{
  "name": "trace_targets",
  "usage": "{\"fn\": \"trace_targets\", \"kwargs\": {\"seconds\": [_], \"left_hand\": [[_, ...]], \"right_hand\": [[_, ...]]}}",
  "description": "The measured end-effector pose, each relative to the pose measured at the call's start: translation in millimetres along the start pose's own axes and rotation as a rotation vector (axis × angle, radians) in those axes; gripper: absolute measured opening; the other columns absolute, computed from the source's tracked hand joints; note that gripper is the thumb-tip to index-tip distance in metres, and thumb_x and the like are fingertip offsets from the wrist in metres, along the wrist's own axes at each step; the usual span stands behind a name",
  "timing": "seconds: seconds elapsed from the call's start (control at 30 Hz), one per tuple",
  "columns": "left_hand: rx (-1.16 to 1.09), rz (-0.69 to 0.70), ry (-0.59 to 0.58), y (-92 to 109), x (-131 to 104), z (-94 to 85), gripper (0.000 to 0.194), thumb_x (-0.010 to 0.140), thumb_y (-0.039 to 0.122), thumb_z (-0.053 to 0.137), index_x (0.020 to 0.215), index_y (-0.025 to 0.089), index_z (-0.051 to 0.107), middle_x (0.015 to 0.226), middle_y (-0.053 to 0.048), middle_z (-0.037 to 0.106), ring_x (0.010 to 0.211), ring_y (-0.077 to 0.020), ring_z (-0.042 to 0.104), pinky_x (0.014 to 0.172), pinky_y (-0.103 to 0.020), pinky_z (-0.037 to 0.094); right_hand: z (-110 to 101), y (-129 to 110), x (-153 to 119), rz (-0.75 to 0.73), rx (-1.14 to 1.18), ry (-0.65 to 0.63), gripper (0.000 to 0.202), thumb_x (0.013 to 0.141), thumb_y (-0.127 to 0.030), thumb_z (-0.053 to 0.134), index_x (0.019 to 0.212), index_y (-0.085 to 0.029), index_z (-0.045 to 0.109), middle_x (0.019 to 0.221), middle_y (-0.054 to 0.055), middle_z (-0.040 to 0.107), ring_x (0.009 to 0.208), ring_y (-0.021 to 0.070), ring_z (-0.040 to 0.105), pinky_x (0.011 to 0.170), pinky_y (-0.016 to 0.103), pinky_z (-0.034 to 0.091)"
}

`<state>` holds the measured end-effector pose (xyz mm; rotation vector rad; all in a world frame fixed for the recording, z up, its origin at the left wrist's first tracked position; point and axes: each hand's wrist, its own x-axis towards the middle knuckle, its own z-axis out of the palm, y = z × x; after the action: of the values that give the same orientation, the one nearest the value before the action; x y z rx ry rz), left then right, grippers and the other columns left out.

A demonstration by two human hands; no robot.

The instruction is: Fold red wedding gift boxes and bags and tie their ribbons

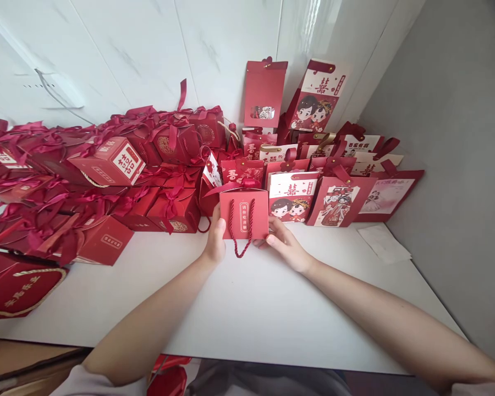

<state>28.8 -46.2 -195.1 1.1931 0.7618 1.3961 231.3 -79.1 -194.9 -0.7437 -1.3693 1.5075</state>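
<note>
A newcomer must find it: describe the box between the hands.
At the white table, look right of the heaped ribboned boxes. The red box is between the left hand and right hand. It alone is held, its red rope handle framing a vertical label.

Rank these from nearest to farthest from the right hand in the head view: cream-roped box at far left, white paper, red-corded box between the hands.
From the right hand:
1. Red-corded box: just to its left.
2. White paper: on the tabletop, to the right.
3. Cream-roped box: far left, toward the front.
</note>
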Motion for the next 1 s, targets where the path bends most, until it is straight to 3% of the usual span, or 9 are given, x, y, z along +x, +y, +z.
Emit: {"fn": "trace_targets", "kwargs": {"seconds": [0.13,0.27,0.43,0.53,0.63,0.73,0.83,0.9,1.0], "left_hand": [[0.011,0.004,0.013,-1,0,-0.1,0.064,0.087,0.066,0.053,0.135,0.024,0.052,0.138,-0.011,0.058,0.132,-0.0335,0.050,0.111,-0.049,0.042],[0.052,0.011,-0.047,5,-1,3.3,0.064,0.090,0.069,0.044,0.130,0.021,0.059,0.137,-0.012,0.059,0.137,-0.0335,0.046,0.117,-0.049,0.037],[0.206,0.154,0.003,25,-11,20.2,0.052,0.097,0.056,0.047,0.139,0.027,0.053,0.145,-0.009,0.053,0.137,-0.0300,0.047,0.117,-0.045,0.036],[0.132,0.175,-0.089,33,-19,31.1,0.075,0.090,0.062,0.054,0.153,0.030,0.031,0.155,-0.012,0.041,0.141,-0.0338,0.042,0.112,-0.047,0.041],[0.174,0.199,-0.146,33,-23,34.6,0.100,0.077,0.057,0.074,0.156,0.029,0.020,0.156,-0.015,0.037,0.142,-0.0356,0.039,0.113,-0.047,0.041],[0.172,0.116,-0.065,29,-21,30.0,0.087,0.074,0.049,0.077,0.147,0.026,0.036,0.146,-0.013,0.049,0.135,-0.0343,0.048,0.109,-0.045,0.044],[-0.003,-0.097,0.064,23,-16,24.5,0.061,0.078,0.059,0.064,0.125,0.022,0.056,0.117,-0.010,0.068,0.114,-0.0323,0.063,0.086,-0.040,0.055],[-0.088,-0.210,0.130,21,-12,23.3,0.056,0.079,0.064,0.056,0.113,0.020,0.061,0.098,-0.009,0.072,0.097,-0.0306,0.068,0.070,-0.037,0.055],[-0.200,-0.267,0.087,22,-8,24.9,0.057,0.083,0.065,0.050,0.113,0.019,0.063,0.101,-0.009,0.073,0.093,-0.0296,0.068,0.068,-0.037,0.055]], "right_hand": [[1,0,-1,-0.010,-0.016,0.009,0.061,0.084,-0.063,0.066,0.127,-0.025,0.044,0.113,0.009,0.057,0.089,0.0213,0.065,0.080,0.040,0.055],[2,-1,-3,-0.092,-0.095,0.055,0.068,0.083,-0.064,0.067,0.134,-0.027,0.040,0.130,0.012,0.052,0.090,0.0208,0.063,0.080,0.041,0.055],[8,-7,-5,-0.293,-0.244,0.226,0.090,0.078,-0.054,0.077,0.146,-0.034,0.023,0.145,0.013,0.040,0.111,0.0264,0.058,0.081,0.040,0.057],[12,-12,-9,-0.394,-0.420,0.341,0.096,0.077,-0.051,0.079,0.150,-0.034,0.019,0.152,0.015,0.031,0.127,0.0320,0.048,0.086,0.044,0.057],[15,-15,-14,-0.469,-0.659,0.351,0.096,0.076,-0.049,0.080,0.151,-0.030,0.024,0.148,0.016,0.037,0.133,0.0364,0.042,0.106,0.056,0.045],[16,-15,-17,-0.468,-0.704,0.281,0.075,0.091,-0.047,0.065,0.153,-0.030,0.027,0.150,0.012,0.040,0.140,0.0345,0.036,0.119,0.058,0.030],[15,-12,-16,-0.366,-0.554,0.190,0.059,0.102,-0.044,0.045,0.156,-0.033,0.024,0.159,0.007,0.032,0.147,0.0283,0.030,0.122,0.053,0.028],[14,-10,-15,-0.291,-0.474,0.136,0.062,0.102,-0.045,0.044,0.158,-0.034,0.020,0.163,0.005,0.027,0.150,0.0265,0.027,0.122,0.050,0.031],[13,-6,-14,-0.247,-0.450,0.140,0.070,0.099,-0.044,0.053,0.159,-0.034,0.017,0.166,0.005,0.022,0.150,0.0267,0.029,0.119,0.048,0.036]]}}
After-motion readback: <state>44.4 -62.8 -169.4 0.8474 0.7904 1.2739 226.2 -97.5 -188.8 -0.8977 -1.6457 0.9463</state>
